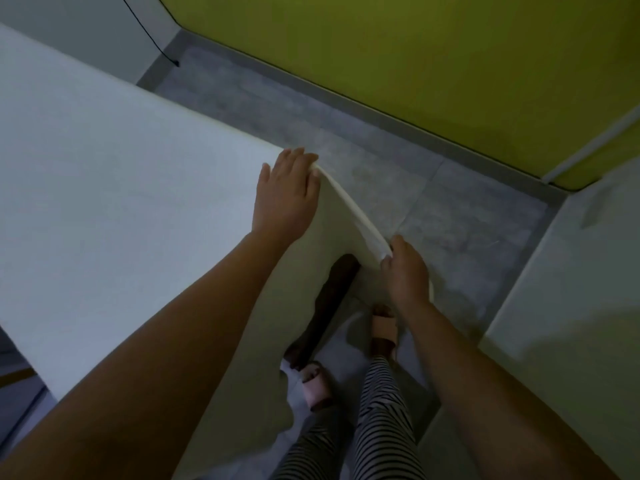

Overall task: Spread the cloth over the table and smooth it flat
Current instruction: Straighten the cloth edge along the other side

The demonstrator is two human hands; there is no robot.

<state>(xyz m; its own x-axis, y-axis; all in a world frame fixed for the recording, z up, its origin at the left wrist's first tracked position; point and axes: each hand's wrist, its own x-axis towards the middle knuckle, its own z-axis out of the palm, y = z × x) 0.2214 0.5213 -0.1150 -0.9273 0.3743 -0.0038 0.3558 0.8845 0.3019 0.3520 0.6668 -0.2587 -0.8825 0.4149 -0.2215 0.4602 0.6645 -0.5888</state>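
A pale white cloth (104, 174) covers the table top across the left half of the view and hangs over its near right corner. My left hand (287, 192) lies on the cloth at that corner, fingers reaching to the cloth's folded edge. My right hand (405, 271) pinches the hanging edge of the cloth lower down, so the hem runs taut between the two hands. A dark wooden table leg (329, 306) shows under the lifted drape.
Grey tiled floor (346, 116) lies beyond the table. A yellow-green wall (415, 46) runs along the back, a pale wall stands at right (571, 289), and a black cable (152, 39) hangs at upper left. My striped trousers and pink slippers (315, 386) are below.
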